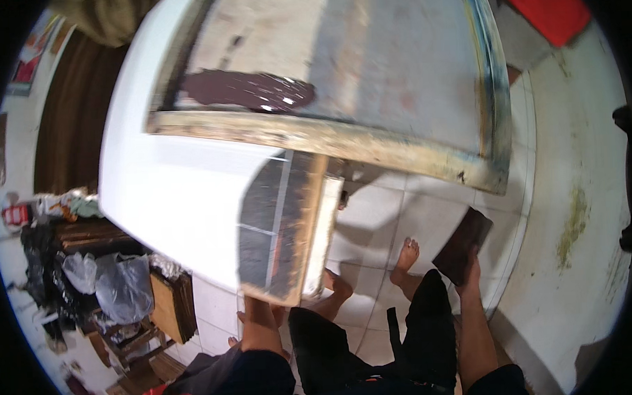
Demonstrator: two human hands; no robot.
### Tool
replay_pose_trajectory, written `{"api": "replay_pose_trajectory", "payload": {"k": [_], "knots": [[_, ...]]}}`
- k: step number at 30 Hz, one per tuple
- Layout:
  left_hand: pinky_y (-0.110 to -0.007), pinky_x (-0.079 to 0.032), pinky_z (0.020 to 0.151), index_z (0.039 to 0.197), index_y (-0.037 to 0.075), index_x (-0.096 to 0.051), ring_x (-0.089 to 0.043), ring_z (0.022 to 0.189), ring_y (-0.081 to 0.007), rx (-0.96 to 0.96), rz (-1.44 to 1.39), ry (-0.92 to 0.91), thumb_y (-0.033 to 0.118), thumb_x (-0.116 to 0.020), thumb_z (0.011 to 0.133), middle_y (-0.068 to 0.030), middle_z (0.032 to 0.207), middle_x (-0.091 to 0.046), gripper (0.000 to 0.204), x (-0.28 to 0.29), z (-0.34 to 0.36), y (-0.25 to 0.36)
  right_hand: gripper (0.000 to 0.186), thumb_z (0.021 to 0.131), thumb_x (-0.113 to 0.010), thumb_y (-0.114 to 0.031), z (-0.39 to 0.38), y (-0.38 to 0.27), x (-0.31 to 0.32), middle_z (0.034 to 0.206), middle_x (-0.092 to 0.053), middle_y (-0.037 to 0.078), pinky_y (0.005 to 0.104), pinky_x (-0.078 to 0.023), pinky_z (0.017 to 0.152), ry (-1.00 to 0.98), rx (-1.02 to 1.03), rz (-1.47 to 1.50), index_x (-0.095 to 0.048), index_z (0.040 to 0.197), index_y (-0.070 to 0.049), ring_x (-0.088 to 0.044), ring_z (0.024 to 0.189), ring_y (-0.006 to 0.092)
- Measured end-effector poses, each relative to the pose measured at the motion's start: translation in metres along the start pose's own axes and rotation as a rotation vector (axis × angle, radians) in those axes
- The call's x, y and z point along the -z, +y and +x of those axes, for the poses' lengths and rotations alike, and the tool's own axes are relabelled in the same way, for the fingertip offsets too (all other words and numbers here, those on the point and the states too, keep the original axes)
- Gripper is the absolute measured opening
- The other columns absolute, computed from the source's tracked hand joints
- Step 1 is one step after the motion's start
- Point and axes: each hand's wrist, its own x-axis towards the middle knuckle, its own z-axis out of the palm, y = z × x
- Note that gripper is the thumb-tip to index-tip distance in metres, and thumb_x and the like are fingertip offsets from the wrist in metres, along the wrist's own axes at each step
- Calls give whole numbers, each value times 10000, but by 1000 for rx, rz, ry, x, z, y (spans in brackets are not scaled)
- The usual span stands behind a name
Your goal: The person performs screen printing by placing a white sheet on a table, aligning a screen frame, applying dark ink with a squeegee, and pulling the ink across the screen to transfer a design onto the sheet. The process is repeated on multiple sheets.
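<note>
Right hand (471,267): lower right of the frame; closed on the near edge of a dark slab.
Dark slab (462,244): lower right, tilted above the tiled floor (373,227); flat, oblong, deep maroon-brown, with a dull sheen.
Left hand: hidden at the board, lower centre; its grip cannot be told. The left forearm (261,330) rises to the board's lower end.
Board (265,234): centre, dark-faced, crossed by pale lines, with a worn wooden edge.
Wooden frame (314,140): top centre, blurred; pale lower rail, right rail stained blue; it encloses a greyish panel.
Paste (246,90): inside the frame, at its lower left corner; a glossy, dark maroon elongated pool.
White surface (170,195): left of centre, beneath part of the frame.
Clear plastic bag (124,291): lower left; contents indistinct.
Black bag (43,266): far lower left; contents hidden.
</note>
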Motion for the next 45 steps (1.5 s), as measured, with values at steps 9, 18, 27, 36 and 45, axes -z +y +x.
{"api": "replay_pose_trajectory", "payload": {"k": [9,18,27,36,45], "knots": [[-350,-624,905,1192,-93,-714,-693,1131,-267,-1071,243,-374,-167,-627,923,-218,1281,-696,292,-165,-245,270,698,1006,-665,-487,-86,-140,-16,1398,-594,165,439,-555,1001,388,322,-268,-463,1474,-10,-637,1197,316],[-436,-568,1003,1366,-48,-591,-660,1237,-360,-1846,75,-711,237,-933,673,-221,1328,-675,824,-310,-260,426,722,992,-677,-514,-140,-189,-144,1367,-614,177,409,-547,990,597,664,-309,-522,1409,55,-639,1175,289],[-481,-389,1190,1493,31,-515,-451,1455,-388,-1194,842,-1131,33,-766,879,-240,1509,-522,663,-377,-141,416,557,1036,-671,-325,-244,-210,-303,1334,-627,162,373,-504,992,475,1082,-371,-513,1405,61,-625,1119,246],[-488,-314,1239,1608,25,-300,-337,1513,-421,-1293,840,-1217,177,-897,751,-219,1598,-420,1056,-387,-123,356,334,969,-730,-159,-229,-190,-471,1118,-644,127,394,-471,984,295,1466,-923,-604,1240,-12,-609,1094,286],[-482,-424,1180,1565,44,-422,-371,1498,-420,-1183,638,-1334,3,-814,811,-236,1609,-396,851,-385,-136,379,469,675,-596,9,-237,-114,-575,1116,-648,78,484,-312,1051,94,1614,-1065,-705,1117,-104,-559,1109,307]]}}
